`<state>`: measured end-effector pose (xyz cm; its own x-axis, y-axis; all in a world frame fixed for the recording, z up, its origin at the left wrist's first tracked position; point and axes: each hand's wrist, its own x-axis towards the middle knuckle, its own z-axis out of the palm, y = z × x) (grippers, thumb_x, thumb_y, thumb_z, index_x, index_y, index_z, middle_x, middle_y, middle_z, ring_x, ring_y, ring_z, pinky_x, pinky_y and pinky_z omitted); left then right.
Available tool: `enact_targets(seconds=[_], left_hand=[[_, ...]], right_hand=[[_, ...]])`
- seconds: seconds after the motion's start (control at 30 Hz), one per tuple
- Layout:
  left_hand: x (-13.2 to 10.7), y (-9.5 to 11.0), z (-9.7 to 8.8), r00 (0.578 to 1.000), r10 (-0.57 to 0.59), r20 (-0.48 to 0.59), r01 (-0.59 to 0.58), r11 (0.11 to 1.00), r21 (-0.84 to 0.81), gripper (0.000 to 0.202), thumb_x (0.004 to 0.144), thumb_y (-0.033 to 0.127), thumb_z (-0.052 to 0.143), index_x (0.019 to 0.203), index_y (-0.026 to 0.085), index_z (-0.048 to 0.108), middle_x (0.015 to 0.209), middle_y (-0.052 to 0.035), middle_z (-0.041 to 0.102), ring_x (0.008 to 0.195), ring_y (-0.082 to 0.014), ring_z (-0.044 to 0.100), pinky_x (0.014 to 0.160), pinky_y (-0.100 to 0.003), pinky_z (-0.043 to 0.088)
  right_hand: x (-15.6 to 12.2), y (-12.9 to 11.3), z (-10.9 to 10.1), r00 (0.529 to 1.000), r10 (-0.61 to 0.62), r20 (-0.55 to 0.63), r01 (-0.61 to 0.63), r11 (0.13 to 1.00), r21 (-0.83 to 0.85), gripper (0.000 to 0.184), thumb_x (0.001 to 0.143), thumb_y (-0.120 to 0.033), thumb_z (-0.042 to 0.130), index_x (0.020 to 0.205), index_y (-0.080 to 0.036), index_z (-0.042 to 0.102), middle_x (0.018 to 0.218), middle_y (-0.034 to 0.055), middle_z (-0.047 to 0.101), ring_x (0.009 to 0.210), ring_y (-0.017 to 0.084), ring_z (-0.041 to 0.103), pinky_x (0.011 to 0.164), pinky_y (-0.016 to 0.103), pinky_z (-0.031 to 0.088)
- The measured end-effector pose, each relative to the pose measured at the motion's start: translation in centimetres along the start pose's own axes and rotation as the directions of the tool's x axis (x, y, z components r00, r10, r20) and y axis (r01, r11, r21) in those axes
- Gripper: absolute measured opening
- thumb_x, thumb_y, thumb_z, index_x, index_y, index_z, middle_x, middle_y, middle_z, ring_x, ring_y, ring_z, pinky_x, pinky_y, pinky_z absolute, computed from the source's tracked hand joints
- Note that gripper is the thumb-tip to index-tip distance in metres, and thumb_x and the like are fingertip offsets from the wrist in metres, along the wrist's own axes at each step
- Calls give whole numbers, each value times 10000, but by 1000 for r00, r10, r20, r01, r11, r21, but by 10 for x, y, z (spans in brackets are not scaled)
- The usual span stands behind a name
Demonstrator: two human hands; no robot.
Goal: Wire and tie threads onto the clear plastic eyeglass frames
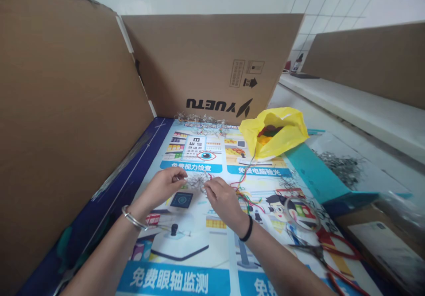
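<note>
My left hand (pixel 165 185) and my right hand (pixel 223 198) are close together over a printed poster (pixel 199 251) that covers the table. Both pinch at a small tangle of thin silvery wire pieces (pixel 197 181) held between the fingertips. My left wrist wears a metal bangle (pixel 133 219), my right wrist a black band (pixel 247 229). Loose coloured threads (pixel 245 194), red, green and yellow, trail from just right of my right hand toward a yellow plastic bag (pixel 275 132).
Tall cardboard panels (pixel 66 123) wall off the left and the back. More silvery wire bits (pixel 202 121) lie along the back panel. A roll of clear tape (pixel 302 214) and red-handled scissors (pixel 328 251) lie at the right, near a teal tray (pixel 318 176) with metal pieces.
</note>
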<state>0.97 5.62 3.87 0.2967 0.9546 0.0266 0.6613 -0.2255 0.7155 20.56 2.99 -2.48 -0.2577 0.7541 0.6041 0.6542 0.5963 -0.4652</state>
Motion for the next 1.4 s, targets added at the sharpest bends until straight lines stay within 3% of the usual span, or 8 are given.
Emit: enact_targets(seconds=[0.13, 0.27, 0.53, 0.93, 1.4], left_hand=[[1, 0, 9, 995, 87, -39, -87, 996, 3, 153, 759, 246, 501, 830, 177, 617, 838, -24, 631, 747, -141, 566, 699, -245, 438], [1, 0, 14, 992, 126, -19, -126, 992, 14, 144, 769, 259, 498, 798, 186, 618, 821, -14, 629, 765, -143, 562, 708, -242, 428], [2, -4, 22, 999, -2, -36, -1, 996, -84, 154, 786, 298, 470, 717, 189, 553, 606, 41, 554, 601, -120, 518, 579, -219, 387], [2, 0, 22, 995, -79, 58, 95, 913, -397, 141, 786, 292, 496, 723, 168, 517, 540, 38, 554, 517, -95, 474, 531, -207, 351], [2, 2, 23, 995, -93, 25, 97, 942, -320, 158, 797, 309, 478, 725, 176, 523, 545, 36, 567, 531, -101, 495, 539, -206, 357]], right_hand=[[0, 0, 0, 1000, 5, -3, -5, 1000, 5, 178, 882, -165, 422, 880, -187, 598, 823, 56, 585, 815, 156, 551, 764, 287, 475], [0, 0, 1, 999, 2, -32, -2, 1000, -5, 166, 878, -172, 434, 897, -180, 599, 831, 58, 593, 820, 156, 557, 762, 288, 483], [1, 0, -1, 999, 3, -39, -3, 1000, 8, 166, 876, -175, 437, 899, -180, 601, 832, 56, 594, 814, 155, 559, 751, 287, 489], [5, -5, -9, 998, 36, -43, -35, 999, 21, 160, 879, -195, 444, 894, -185, 602, 836, 52, 598, 802, 148, 560, 733, 274, 477], [5, -6, -11, 998, 47, -48, -45, 998, 48, 165, 874, -184, 443, 887, -188, 608, 833, 54, 605, 805, 154, 566, 727, 286, 481]])
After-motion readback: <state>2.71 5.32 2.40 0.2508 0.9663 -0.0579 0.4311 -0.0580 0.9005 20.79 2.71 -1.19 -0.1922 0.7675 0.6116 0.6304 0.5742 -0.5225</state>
